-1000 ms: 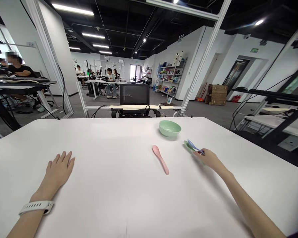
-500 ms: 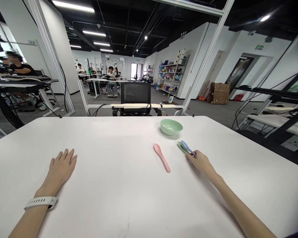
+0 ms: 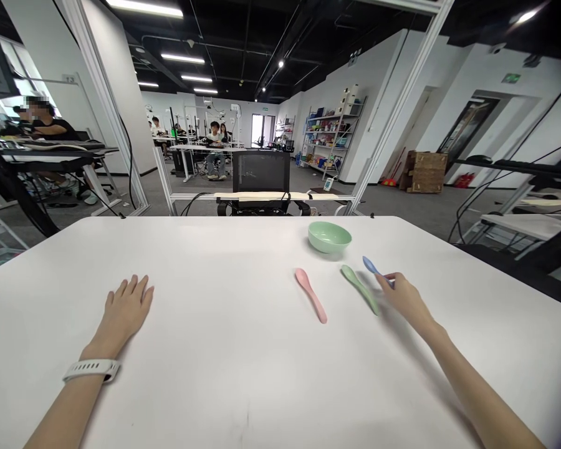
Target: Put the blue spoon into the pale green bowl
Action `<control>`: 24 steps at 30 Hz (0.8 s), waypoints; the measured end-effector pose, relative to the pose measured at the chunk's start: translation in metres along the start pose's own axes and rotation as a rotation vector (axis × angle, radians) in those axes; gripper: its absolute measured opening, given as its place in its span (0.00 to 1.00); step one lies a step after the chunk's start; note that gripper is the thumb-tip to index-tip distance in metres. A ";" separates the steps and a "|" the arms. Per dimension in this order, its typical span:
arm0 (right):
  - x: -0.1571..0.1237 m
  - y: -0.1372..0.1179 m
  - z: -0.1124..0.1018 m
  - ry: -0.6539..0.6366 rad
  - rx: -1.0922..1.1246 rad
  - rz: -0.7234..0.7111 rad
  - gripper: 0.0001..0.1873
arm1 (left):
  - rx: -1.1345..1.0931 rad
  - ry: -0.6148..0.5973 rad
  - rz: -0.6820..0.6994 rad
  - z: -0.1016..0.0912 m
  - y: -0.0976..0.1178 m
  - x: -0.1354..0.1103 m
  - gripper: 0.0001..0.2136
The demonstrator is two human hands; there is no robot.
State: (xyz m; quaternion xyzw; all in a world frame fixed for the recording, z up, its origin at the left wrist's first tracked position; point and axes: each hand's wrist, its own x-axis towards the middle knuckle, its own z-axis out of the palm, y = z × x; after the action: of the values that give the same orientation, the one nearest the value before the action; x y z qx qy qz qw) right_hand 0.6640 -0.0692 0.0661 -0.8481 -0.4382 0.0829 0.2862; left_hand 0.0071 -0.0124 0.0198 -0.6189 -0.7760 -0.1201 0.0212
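My right hand [image 3: 404,299] pinches the handle of a blue spoon [image 3: 370,266], whose bowl points away from me just above the white table [image 3: 243,349]. A green spoon [image 3: 359,288] lies flat just left of that hand, and a pink spoon [image 3: 311,294] lies further left. A pale green bowl [image 3: 330,236] stands behind the spoons, empty as far as I can see. My left hand [image 3: 126,308] rests flat on the table at the left with fingers stretched out, a white watch on its wrist, holding nothing.
Beyond the table's far edge stand a black office chair [image 3: 260,173] and a metal frame [image 3: 393,106]. People sit at desks at the back left [image 3: 42,128] and in the middle distance. Shelves [image 3: 330,140] and a cardboard box [image 3: 423,171] stand at the right.
My right hand held the blue and green spoons together; now the green spoon lies alone on the table and the hand has shifted right with only the blue one. The view tilted slightly.
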 end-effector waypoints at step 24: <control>0.089 0.123 0.026 0.139 -0.347 -0.068 0.45 | 0.099 -0.014 0.027 -0.011 0.004 -0.013 0.32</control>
State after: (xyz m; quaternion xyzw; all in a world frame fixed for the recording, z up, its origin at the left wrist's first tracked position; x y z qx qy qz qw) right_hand 0.7926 -0.0440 -0.0139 -0.8730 -0.4537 -0.0622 0.1679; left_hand 0.0129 -0.0257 0.0285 -0.6282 -0.7728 -0.0768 0.0479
